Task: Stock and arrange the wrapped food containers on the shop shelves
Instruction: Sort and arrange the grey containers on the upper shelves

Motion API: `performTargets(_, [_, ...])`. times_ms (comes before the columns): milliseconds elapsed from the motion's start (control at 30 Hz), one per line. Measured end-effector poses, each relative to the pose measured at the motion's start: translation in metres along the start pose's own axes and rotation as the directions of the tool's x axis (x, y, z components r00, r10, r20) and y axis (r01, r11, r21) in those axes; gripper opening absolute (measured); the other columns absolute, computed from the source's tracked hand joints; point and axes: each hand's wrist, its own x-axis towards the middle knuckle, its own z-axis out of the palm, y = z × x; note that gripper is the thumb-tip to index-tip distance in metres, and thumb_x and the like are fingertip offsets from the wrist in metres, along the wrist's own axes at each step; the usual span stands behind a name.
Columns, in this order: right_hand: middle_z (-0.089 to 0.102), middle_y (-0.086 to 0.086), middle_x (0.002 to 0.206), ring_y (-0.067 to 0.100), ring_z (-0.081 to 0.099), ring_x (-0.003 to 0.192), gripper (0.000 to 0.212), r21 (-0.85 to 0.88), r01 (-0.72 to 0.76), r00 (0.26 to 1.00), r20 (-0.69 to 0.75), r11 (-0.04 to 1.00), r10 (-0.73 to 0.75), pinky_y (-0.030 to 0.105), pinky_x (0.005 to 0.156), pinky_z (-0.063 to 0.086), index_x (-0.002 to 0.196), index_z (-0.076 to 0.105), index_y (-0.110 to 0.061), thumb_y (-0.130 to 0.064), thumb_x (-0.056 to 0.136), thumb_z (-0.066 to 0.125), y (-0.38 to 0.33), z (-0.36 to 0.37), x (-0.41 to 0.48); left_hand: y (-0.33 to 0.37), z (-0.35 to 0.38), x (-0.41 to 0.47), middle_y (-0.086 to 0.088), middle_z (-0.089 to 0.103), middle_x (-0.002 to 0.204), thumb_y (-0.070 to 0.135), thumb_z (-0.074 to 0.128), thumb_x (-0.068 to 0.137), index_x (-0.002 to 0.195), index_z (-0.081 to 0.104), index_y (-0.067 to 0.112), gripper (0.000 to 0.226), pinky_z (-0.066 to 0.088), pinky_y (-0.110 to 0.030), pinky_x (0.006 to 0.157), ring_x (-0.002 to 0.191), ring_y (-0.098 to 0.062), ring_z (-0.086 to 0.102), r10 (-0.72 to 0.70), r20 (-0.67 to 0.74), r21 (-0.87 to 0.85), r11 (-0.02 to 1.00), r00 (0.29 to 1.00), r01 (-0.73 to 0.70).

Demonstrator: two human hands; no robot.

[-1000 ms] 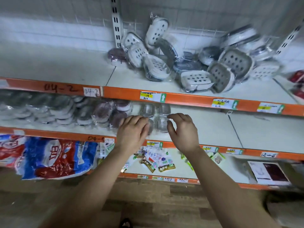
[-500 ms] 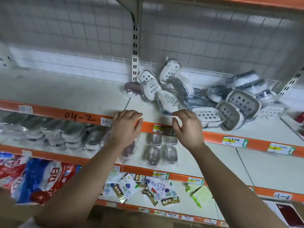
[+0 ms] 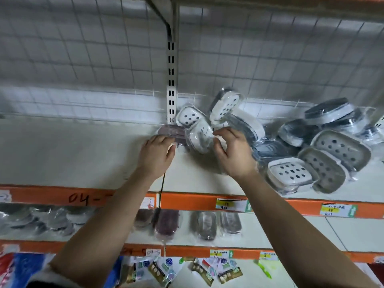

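The head view looks up at the upper shelf [image 3: 72,154], where both arms reach in near the slotted upright [image 3: 171,84] at the back. The right hand [image 3: 233,156] has its fingers curled, and thumb and forefinger seem to pinch the right edge of a wrapped white container [image 3: 199,138] with holes in its top. This container stands tilted on its side, just in front of the upright, probably because it leans on its neighbours and has not yet been set flat. The left hand [image 3: 155,156] lies with bent fingers on the front edge of a purplish container [image 3: 169,130], which rests flat on the shelf and touches the white one. I cannot tell if this hand grips it or only steadies it. Two more white containers [image 3: 226,104] lean behind against the wire grid [image 3: 83,59]. To the right a loose heap of wrapped containers [image 3: 340,150] lies in disorder, some upright, some overlapping, so I judge that the arranging on this shelf is at its beginning. The left part of the shelf is bare, which gives room to make a row there. On the middle shelf [image 3: 291,231] below, flat wrapped containers [image 3: 205,225] already lie side by side behind the orange edge strip [image 3: 187,201] with its price label [image 3: 230,204], and this shows the likely pattern to follow. The slippery wrap may let the tilted one slide.
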Motion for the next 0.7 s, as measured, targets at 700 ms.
performTargets(700, [0.066,0.01,0.111,0.031,0.06,0.104,0.022,0.011,-0.017,1.0,-0.022,1.0,0.018,0.039,0.089,0.048,0.111,0.07,-0.006,-0.011,0.093,0.058,0.001,0.034,0.064,-0.082,0.0,0.01,-0.011,0.061,0.081,0.058,0.06,0.071,0.083,0.068,0.009,0.052,0.043,-0.042,0.075,0.083,-0.035,0.057,-0.096,-0.152,0.095,0.989,0.984,0.111])
